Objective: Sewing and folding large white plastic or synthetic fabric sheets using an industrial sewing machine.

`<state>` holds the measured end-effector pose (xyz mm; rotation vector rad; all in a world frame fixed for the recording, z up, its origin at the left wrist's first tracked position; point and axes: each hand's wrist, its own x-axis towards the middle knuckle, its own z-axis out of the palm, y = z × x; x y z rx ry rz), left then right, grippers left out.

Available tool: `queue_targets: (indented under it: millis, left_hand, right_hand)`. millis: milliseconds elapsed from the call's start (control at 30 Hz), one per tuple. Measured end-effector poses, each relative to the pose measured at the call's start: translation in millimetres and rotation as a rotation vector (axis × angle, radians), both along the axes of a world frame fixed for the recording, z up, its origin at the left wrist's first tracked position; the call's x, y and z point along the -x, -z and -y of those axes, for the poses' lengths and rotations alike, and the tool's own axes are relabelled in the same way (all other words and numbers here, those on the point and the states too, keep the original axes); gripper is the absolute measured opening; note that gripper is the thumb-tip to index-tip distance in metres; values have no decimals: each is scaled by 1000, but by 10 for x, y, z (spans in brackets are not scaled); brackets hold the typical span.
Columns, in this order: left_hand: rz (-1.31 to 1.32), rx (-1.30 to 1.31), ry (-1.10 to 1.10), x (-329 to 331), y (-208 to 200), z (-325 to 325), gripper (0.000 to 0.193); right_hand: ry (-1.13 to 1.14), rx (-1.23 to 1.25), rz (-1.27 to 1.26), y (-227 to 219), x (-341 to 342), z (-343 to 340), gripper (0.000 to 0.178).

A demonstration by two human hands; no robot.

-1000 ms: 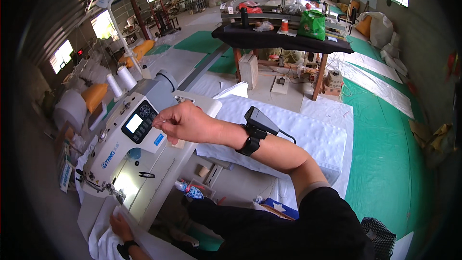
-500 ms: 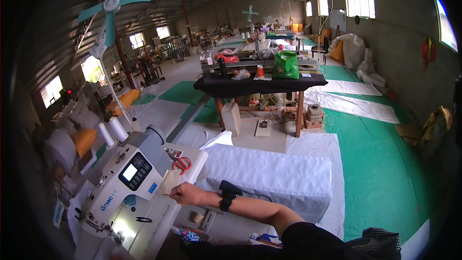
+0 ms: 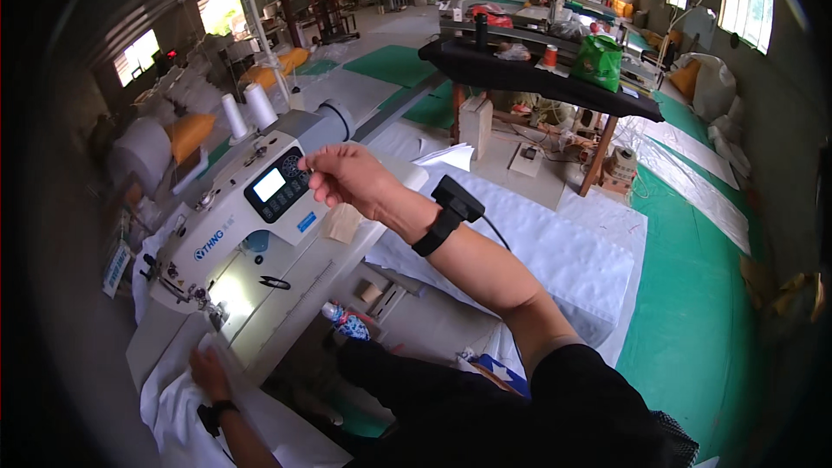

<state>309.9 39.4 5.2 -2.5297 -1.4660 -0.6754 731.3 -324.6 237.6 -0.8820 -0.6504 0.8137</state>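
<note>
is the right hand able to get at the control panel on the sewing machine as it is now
Probably yes: the right hand is already raised beside the control panel, fingertips at its right edge, with nothing between them. The left hand rests on the white fabric below.

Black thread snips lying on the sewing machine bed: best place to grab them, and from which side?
Grip the black snips across the joined, wider end, coming straight down from above. They lie flat on the white machine bed, so only a top pinch fits. The left hand on the white fabric is probably nearer than the right hand.

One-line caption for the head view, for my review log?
Right hand at the dark button panel of a white industrial sewing machine; left hand resting on white fabric beside it.
</note>
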Motion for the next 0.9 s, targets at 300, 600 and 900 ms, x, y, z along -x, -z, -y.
queue_targets:
  millis: [300, 600, 900]
  left_hand:
    - [48, 41, -3, -110, -206, 203, 46]
    - [152, -20, -67, -60, -301, -12, 52]
    - [1757, 849, 291, 186, -2347, 710, 36]
  right_hand:
    - [2, 16, 249, -495, 346, -62, 16]
    - [-26, 272, 313, 379, 836, -169, 20]
    - [-396, 435, 306, 1195, 1692, -235, 14]
